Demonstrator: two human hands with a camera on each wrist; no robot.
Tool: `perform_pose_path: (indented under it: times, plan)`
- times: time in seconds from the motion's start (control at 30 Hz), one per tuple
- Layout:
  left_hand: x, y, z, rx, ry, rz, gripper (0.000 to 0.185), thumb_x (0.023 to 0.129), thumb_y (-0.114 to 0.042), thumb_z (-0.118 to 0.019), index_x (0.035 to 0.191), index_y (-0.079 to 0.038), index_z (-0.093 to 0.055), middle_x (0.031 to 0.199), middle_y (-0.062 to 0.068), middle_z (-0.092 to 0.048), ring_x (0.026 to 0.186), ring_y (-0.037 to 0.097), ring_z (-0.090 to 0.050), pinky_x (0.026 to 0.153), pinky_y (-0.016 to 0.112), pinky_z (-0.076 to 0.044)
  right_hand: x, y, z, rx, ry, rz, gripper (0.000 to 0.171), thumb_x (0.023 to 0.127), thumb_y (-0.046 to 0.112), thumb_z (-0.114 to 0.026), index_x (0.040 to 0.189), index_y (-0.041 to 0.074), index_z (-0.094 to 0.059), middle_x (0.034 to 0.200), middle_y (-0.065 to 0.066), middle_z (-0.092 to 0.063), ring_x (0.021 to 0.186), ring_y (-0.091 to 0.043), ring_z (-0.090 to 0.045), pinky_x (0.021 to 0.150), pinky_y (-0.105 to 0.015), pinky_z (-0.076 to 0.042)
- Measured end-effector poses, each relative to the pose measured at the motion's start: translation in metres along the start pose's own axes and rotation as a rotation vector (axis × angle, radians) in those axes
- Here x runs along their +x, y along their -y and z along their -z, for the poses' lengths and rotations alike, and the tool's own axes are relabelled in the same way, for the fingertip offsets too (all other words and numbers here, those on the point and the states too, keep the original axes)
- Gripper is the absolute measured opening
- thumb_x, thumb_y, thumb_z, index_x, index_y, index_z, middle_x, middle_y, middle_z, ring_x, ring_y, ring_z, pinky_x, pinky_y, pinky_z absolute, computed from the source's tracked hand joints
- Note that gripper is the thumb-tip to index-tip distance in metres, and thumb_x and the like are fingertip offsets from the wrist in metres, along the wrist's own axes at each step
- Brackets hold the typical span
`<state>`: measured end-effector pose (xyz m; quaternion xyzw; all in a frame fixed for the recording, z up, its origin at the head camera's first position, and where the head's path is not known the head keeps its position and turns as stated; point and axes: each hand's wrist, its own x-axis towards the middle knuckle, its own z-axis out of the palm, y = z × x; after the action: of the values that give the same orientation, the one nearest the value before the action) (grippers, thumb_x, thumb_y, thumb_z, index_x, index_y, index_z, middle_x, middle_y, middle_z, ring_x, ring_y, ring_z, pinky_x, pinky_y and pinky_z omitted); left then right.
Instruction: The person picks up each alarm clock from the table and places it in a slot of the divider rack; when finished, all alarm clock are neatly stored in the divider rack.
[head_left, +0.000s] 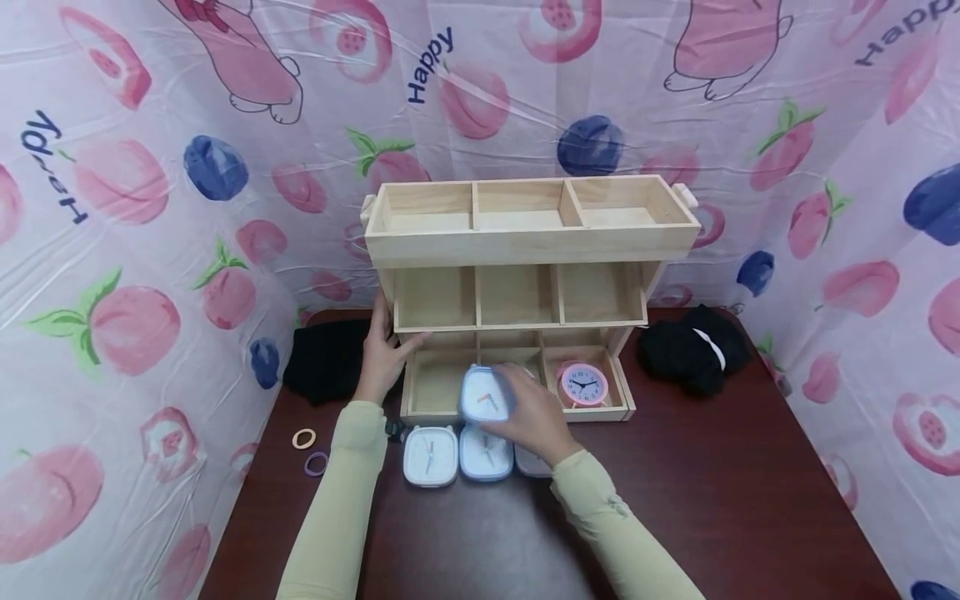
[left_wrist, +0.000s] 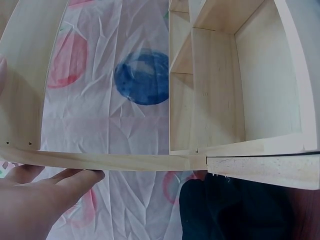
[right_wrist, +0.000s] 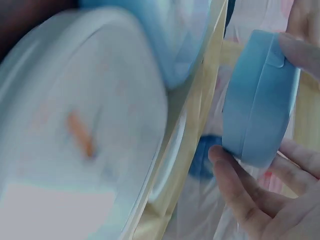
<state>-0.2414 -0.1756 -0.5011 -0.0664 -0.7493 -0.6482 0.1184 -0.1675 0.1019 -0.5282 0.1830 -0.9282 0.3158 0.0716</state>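
My right hand (head_left: pixel 536 417) holds a blue square alarm clock (head_left: pixel 483 395) over the front of the wooden tiered box's bottom tray. In the right wrist view, thumb and fingers pinch the clock (right_wrist: pixel 260 100) by its edges. At the box's left side, my left hand (head_left: pixel 382 358) grips the wooden box (head_left: pixel 525 248), thumb at the front and fingers along the outside. A pink alarm clock (head_left: pixel 583 384) sits in the bottom tray's right compartment. In front stand a white clock (head_left: pixel 431 457), a blue clock (head_left: pixel 487 454) and a third clock (head_left: pixel 531 463), partly hidden by my right hand.
Black cloth (head_left: pixel 326 358) lies left of the box, and a black bundle with a white band (head_left: pixel 693 348) lies right. A yellow ring (head_left: pixel 303 438) and a purple ring (head_left: pixel 316 464) are on the dark table (head_left: pixel 712 483). Patterned sheets surround the table.
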Motion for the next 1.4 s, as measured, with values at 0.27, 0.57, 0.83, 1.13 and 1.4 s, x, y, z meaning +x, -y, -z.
perform_pose_path:
  times: [0.27, 0.57, 0.83, 1.13, 1.4]
  plan:
    - [-0.001, 0.0, 0.001, 0.002, 0.002, -0.008, 0.11, 0.094, -0.018, -0.085, 0.17, -0.048, -0.012, 0.179, -0.005, -0.02, 0.165, 0.018, -0.023, 0.132, 0.052, -0.03, 0.031, 0.021, -0.028, -0.018, 0.08, 0.007, 0.098, 0.072, 0.052, -0.096, 0.151, 0.01, -0.058, 0.147, -0.013, -0.065, 0.126, -0.035, -0.068, 0.106, -0.054, -0.057]
    - [0.0, 0.0, 0.0, 0.006, -0.001, -0.025, 0.109, 0.093, -0.018, -0.085, 0.17, -0.048, -0.014, 0.178, -0.003, -0.023, 0.164, 0.02, -0.026, 0.131, 0.052, -0.031, 0.056, 0.033, -0.054, -0.074, 0.137, 0.005, 0.094, 0.075, 0.057, -0.093, 0.149, 0.009, -0.059, 0.144, -0.013, -0.067, 0.123, -0.037, -0.069, 0.104, -0.052, -0.058]
    - [0.001, -0.001, -0.002, -0.01, -0.006, -0.008, 0.113, 0.092, -0.009, -0.085, 0.172, -0.042, -0.013, 0.179, 0.001, -0.022, 0.164, 0.023, -0.026, 0.132, 0.052, -0.03, 0.07, 0.035, -0.069, -0.129, 0.146, -0.048, 0.087, 0.078, 0.061, -0.09, 0.142, 0.01, -0.061, 0.136, -0.013, -0.07, 0.118, -0.035, -0.069, 0.102, -0.049, -0.057]
    - [-0.002, -0.014, -0.004, -0.027, 0.011, 0.026, 0.112, 0.093, -0.003, -0.082, 0.174, -0.032, -0.009, 0.18, 0.006, -0.02, 0.165, 0.026, -0.023, 0.133, 0.053, -0.026, 0.076, 0.027, -0.086, -0.242, 0.138, -0.051, 0.075, 0.073, 0.065, -0.091, 0.12, 0.011, -0.068, 0.122, -0.011, -0.073, 0.114, -0.035, -0.067, 0.1, -0.047, -0.057]
    - [0.0, 0.001, -0.001, -0.002, -0.005, -0.015, 0.109, 0.093, -0.017, -0.086, 0.171, -0.045, -0.015, 0.178, 0.0, -0.024, 0.163, 0.021, -0.027, 0.131, 0.051, -0.031, 0.073, 0.028, -0.085, -0.282, 0.152, 0.002, 0.058, 0.077, 0.063, -0.089, 0.107, 0.017, -0.07, 0.112, -0.005, -0.074, 0.108, -0.029, -0.067, 0.095, -0.044, -0.057]
